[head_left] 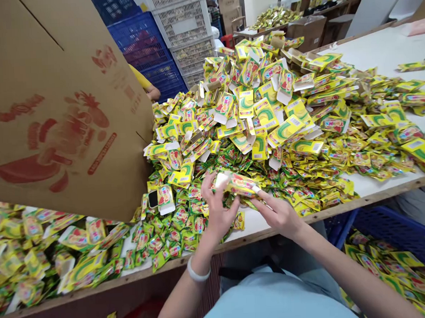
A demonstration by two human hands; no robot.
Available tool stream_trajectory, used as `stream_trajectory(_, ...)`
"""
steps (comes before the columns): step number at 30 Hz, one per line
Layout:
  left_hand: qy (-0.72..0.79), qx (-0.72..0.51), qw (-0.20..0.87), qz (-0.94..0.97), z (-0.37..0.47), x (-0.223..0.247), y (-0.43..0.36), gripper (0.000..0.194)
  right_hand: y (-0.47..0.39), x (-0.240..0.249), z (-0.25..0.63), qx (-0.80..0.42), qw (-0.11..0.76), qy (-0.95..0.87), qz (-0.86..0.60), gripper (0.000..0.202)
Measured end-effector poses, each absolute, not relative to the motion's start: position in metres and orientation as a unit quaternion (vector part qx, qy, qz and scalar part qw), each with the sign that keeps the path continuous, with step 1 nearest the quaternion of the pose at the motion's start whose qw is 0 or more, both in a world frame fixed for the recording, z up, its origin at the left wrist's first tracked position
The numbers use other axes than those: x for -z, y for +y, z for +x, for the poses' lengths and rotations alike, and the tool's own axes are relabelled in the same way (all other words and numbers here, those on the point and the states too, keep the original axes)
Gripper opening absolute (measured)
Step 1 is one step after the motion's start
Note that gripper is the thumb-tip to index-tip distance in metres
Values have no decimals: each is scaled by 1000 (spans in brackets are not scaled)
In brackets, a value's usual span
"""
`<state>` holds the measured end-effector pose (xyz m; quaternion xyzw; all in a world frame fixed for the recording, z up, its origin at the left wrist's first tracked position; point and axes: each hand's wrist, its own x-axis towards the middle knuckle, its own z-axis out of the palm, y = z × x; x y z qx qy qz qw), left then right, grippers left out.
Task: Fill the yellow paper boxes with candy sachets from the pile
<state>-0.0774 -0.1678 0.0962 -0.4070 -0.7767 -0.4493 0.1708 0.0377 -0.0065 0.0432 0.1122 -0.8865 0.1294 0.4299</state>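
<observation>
A small yellow candy carton [242, 183] with fruit print lies level between my hands, just above the pile at the table's front edge. My left hand [218, 208] holds its left end, thumb below and fingers above, beside a blurred white end flap. At the carton's right end, the fingers of my right hand [278, 213] pinch near another white flap. What is inside the carton is hidden. Small green candy packets [173, 234] lie to the left of my hands, and yellow packets [306, 185] lie to the right.
A large cardboard box [63, 110] stands on the left of the table. Behind my hands rises a heap of open cartons [263, 109]. A blue crate [397, 230] of filled cartons sits low at right. Another person's arm [146, 86] shows behind the box.
</observation>
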Motion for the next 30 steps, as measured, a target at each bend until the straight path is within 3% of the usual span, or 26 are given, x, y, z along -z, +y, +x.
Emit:
stream_trajectory(3, -704, 653, 5, -278, -70, -76, -164, 76, -6, -49, 42, -85, 459, -875, 126, 33)
stream_trajectory(5, -631, 723, -143, -239, -65, -69, -156, 81, -11, -52, 47, -73, 453, -875, 154, 30)
stream_trajectory(7, -580, 763, -220, -180, -59, -71, -147, 69, -18, -54, 55, -104, 434, -875, 187, 27)
stream_trajectory(11, -509, 816, -265, -76, -58, -93, -138, 37, -18, -68, 75, -267, 419, -854, 154, 28)
stream_trajectory(14, -497, 767, -377, -150, -56, -105, -141, 34, -2, -97, 77, -452, 406, -794, 24, 24)
stream_trajectory(17, -522, 683, -465, -212, -48, -112, -145, 41, 14, -128, 62, -591, 372, -716, 17, 22)
stream_trajectory(23, -575, 600, -485, -271, -41, -122, -154, 40, 30, -153, 43, -452, 254, -839, 168, 18)
stream_trajectory(27, -607, 545, -494, -302, -41, -118, -157, 40, 29, -160, 49, -360, 96, -913, 167, 19)
stream_trajectory(30, -623, 539, -459, -333, -39, -110, -155, 48, 26, -158, 55, -339, 49, -927, 154, 17)
